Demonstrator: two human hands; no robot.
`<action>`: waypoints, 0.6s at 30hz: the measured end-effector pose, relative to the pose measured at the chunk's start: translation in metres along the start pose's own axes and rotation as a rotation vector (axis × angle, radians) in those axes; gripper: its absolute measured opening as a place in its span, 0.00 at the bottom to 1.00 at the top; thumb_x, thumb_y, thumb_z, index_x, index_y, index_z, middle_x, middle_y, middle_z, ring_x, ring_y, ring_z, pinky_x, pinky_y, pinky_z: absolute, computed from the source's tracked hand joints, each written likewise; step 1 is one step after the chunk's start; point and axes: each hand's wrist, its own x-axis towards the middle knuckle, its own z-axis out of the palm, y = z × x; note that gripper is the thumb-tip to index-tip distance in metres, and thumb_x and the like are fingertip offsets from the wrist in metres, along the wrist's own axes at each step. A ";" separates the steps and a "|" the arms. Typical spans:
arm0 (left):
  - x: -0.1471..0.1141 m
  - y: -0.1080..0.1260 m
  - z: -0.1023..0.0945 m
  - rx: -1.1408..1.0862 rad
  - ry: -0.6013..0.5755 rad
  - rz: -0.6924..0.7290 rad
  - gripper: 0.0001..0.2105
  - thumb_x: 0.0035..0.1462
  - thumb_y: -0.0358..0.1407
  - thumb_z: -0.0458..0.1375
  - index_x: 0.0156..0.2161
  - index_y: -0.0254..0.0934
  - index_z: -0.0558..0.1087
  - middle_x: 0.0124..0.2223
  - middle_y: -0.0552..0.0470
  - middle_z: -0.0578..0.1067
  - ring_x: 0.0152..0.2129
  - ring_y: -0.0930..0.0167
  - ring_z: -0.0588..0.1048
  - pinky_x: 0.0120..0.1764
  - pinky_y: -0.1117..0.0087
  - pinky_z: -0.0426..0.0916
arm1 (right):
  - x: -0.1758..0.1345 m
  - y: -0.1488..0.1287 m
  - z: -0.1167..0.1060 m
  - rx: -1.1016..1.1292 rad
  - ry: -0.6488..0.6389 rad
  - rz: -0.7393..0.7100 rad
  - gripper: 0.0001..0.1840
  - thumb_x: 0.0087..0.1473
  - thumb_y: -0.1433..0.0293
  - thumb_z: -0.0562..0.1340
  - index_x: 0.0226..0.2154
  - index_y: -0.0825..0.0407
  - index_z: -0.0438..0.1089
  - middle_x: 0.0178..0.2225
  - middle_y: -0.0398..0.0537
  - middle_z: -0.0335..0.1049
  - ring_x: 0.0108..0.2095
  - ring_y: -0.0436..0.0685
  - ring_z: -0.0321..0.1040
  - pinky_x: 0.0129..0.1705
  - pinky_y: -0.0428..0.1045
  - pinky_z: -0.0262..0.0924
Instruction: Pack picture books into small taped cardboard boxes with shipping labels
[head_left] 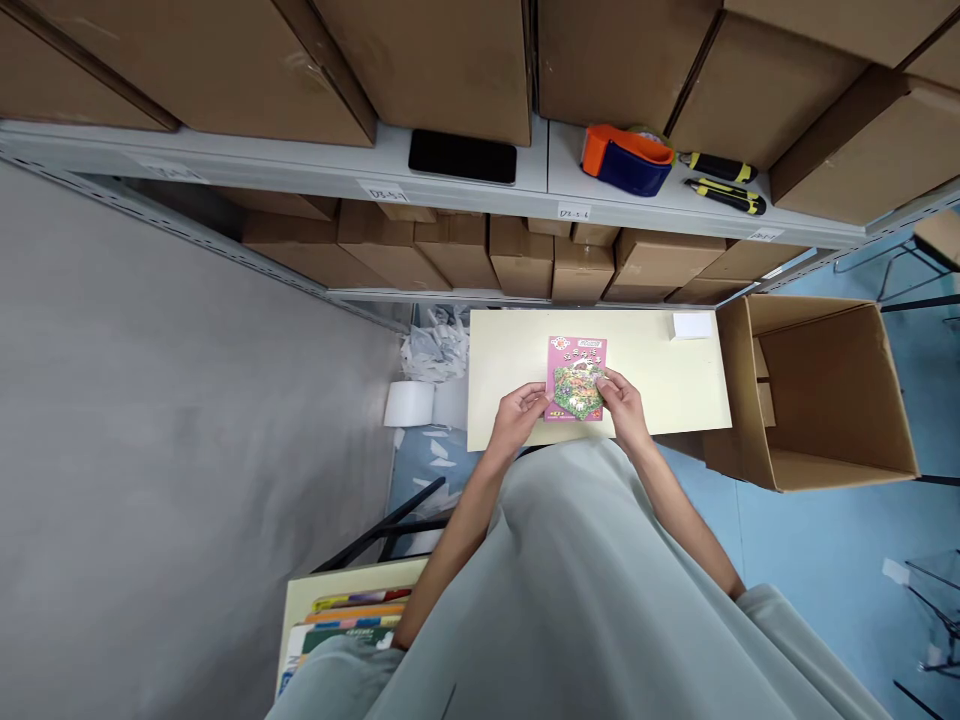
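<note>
A thin pink picture book (pixel 576 385) with a green illustrated scene on its cover is held above or against the cream tabletop (pixel 645 385); I cannot tell whether it rests there. My left hand (pixel 519 415) grips its lower left edge, fingers partly hidden. At the right edge, my right hand (pixel 624 403) pinches the book with the thumb on the front cover. The cover faces up toward me.
An open cardboard box (pixel 832 400) stands right of the table, near a small white paper stack (pixel 691 325). Shelf boxes (pixel 585 270) line the back. Above lie a phone (pixel 463 157), a tape dispenser (pixel 628 160) and cutters (pixel 726 195). Books (pixel 352 620) lie lower left.
</note>
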 end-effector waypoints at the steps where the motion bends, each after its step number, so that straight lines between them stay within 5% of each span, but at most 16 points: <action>1: 0.000 0.000 0.000 -0.026 0.002 -0.015 0.24 0.49 0.53 0.75 0.43 0.37 0.81 0.42 0.45 0.85 0.39 0.63 0.83 0.45 0.64 0.77 | 0.003 0.004 0.000 -0.013 0.023 0.006 0.34 0.51 0.46 0.73 0.53 0.49 0.77 0.45 0.50 0.85 0.47 0.65 0.80 0.52 0.59 0.75; 5: 0.002 0.001 -0.002 -0.075 0.001 -0.037 0.24 0.52 0.54 0.73 0.44 0.37 0.80 0.41 0.46 0.86 0.35 0.65 0.83 0.42 0.65 0.77 | 0.012 0.016 -0.002 -0.079 0.037 0.004 0.35 0.53 0.45 0.71 0.55 0.50 0.76 0.46 0.53 0.85 0.47 0.65 0.80 0.51 0.59 0.75; 10: 0.007 -0.003 0.000 0.002 0.107 0.063 0.21 0.52 0.51 0.72 0.43 0.37 0.81 0.42 0.45 0.87 0.39 0.63 0.85 0.44 0.63 0.80 | 0.010 0.011 -0.001 -0.249 0.115 -0.148 0.31 0.58 0.46 0.69 0.55 0.49 0.76 0.61 0.61 0.76 0.58 0.67 0.76 0.58 0.62 0.74; 14: 0.006 -0.005 0.011 0.087 0.271 0.198 0.20 0.54 0.49 0.71 0.45 0.36 0.83 0.46 0.44 0.87 0.43 0.58 0.87 0.47 0.58 0.84 | 0.002 0.004 0.012 -0.212 -0.084 -0.122 0.34 0.57 0.44 0.71 0.58 0.46 0.76 0.64 0.58 0.75 0.61 0.68 0.75 0.61 0.62 0.73; 18: -0.002 -0.004 0.027 0.299 0.249 0.398 0.17 0.60 0.46 0.67 0.50 0.41 0.85 0.51 0.49 0.87 0.45 0.60 0.87 0.49 0.55 0.86 | -0.002 0.006 0.035 -0.087 -0.217 -0.076 0.39 0.53 0.43 0.74 0.60 0.46 0.74 0.65 0.55 0.74 0.59 0.66 0.77 0.62 0.60 0.73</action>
